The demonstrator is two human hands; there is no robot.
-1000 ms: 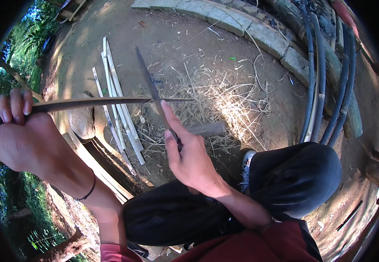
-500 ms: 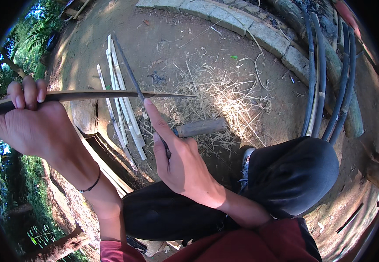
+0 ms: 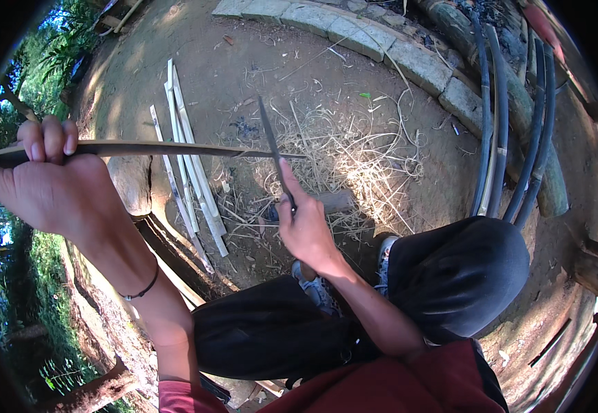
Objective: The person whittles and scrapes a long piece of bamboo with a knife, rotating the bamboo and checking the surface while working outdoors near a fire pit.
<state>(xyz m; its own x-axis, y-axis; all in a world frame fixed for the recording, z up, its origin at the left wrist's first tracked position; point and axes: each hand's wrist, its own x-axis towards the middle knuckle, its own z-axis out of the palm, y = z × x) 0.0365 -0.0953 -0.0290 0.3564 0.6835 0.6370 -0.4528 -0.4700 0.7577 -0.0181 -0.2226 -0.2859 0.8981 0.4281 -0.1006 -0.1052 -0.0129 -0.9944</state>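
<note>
A long dark strip of split bamboo [image 3: 168,148] runs out from my left hand [image 3: 65,186], whose fingers are wrapped round it at the left. My right hand [image 3: 306,224] grips a knife [image 3: 271,135] with a narrow dark blade. The index finger lies stretched along the blade's back. The blade crosses the strip near its thin right end and appears to touch it. My right fingers and palm hide most of the knife's handle.
Pale split strips [image 3: 192,151] lie on the ground beyond my left arm. Curly shavings [image 3: 361,158] are heaped in the middle, beside a short log [image 3: 337,201]. Dark bamboo poles [image 3: 498,124] lean at the right, near a curved stone border [image 3: 416,62]. My bent knee [image 3: 464,275] is close by.
My right hand and the knife have slid to the right along the strip toward its thin end, and the blade stands steeper. My left hand has hardly moved.
</note>
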